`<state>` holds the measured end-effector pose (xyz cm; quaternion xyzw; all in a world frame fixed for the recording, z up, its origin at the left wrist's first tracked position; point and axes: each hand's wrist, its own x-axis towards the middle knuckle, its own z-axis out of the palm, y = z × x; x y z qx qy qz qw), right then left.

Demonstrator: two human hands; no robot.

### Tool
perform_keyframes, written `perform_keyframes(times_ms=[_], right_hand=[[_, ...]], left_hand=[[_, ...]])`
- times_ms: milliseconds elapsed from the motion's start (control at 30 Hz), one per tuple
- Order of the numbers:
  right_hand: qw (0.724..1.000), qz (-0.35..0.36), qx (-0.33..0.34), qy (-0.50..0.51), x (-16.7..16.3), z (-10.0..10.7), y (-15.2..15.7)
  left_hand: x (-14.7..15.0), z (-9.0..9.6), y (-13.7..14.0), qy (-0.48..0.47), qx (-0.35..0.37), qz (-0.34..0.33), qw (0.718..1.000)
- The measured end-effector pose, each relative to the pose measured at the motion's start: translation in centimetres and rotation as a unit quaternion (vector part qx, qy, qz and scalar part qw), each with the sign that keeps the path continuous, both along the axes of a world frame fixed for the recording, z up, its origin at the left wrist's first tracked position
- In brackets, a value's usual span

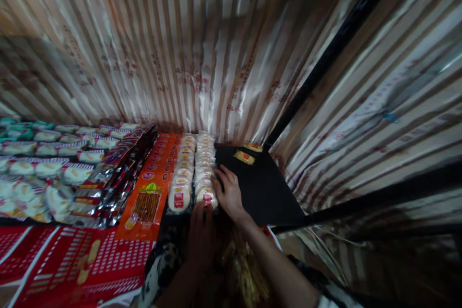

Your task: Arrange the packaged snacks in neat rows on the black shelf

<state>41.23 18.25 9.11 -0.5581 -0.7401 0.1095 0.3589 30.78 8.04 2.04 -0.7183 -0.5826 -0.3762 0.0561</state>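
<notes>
Two rows of round white crackers in clear wrappers with red labels lie side by side on a black table; there is a left row (pixel 179 198) and a right row (pixel 205 173). My left hand (pixel 199 228) is at the near end of the right row, fingers stretched and touching the front pack. Along that row's right side lies my right hand (pixel 230 195), its fingers spread against the packs. Neither hand grips anything that I can see. Two small yellow-wrapped snacks, a nearer one (pixel 244 157) and a farther one (pixel 253 147), lie on the black tabletop (pixel 260 187).
Left of the crackers are flat orange snack packets (pixel 147 197), a stack of dark shiny packets (pixel 119 173) and rows of white wrapped snacks (pixel 46 166). A red printed cloth (pixel 108 260) hangs in front. Striped sheeting (pixel 202 48) and a dark pole (pixel 325 67) stand behind.
</notes>
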Motion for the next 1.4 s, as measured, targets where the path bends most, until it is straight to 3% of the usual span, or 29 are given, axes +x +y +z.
perform_keyframes(times_ms=[100,233,367,500,600,700,867,933,1033,1233,1300,1400], right_hand=[[0.996,0.043,-0.001,-0.072,-1.3,1.0,3.8],[0.988,0.058,-0.054,-0.135,-2.6,1.3,7.1],[0.986,0.053,-0.062,-0.146,-2.7,0.7,8.3],[0.991,0.093,0.001,-0.092,-2.3,0.1,8.1],[0.996,0.073,0.055,0.003,-1.3,0.4,6.0],[0.994,0.010,0.064,0.089,0.9,0.7,1.9],[0.984,-0.130,0.036,0.115,7.7,-1.1,-6.6],[0.980,-0.182,-0.008,0.084,10.7,-2.5,-9.7],[0.963,-0.228,-0.145,0.018,14.0,-4.6,-13.3],[0.894,-0.259,-0.344,-0.121,15.2,-5.9,-15.9],[0.874,-0.261,-0.381,-0.154,14.9,-5.6,-16.1],[0.878,-0.244,-0.362,-0.198,14.9,-5.0,-16.2]], left_hand=[[0.3,0.3,0.1,-0.006,-0.021,0.010,1.000],[0.4,0.8,0.2,-0.016,-0.048,0.019,0.999],[0.5,1.0,0.6,-0.023,-0.061,0.012,0.998],[0.5,1.1,0.7,-0.006,-0.060,0.021,0.998],[0.4,1.2,0.6,0.010,-0.039,0.022,0.999],[0.1,1.6,0.3,0.011,0.002,0.002,1.000],[-0.5,2.2,-1.1,0.006,0.000,-0.116,0.993],[-0.3,2.2,-2.0,0.012,-0.026,-0.166,0.986],[0.4,2.2,-3.7,0.010,-0.082,-0.207,0.975],[2.6,1.1,-7.6,-0.030,-0.189,-0.229,0.954],[2.9,0.8,-8.7,-0.028,-0.207,-0.228,0.951],[3.2,0.7,-10.0,-0.023,-0.226,-0.231,0.946]])
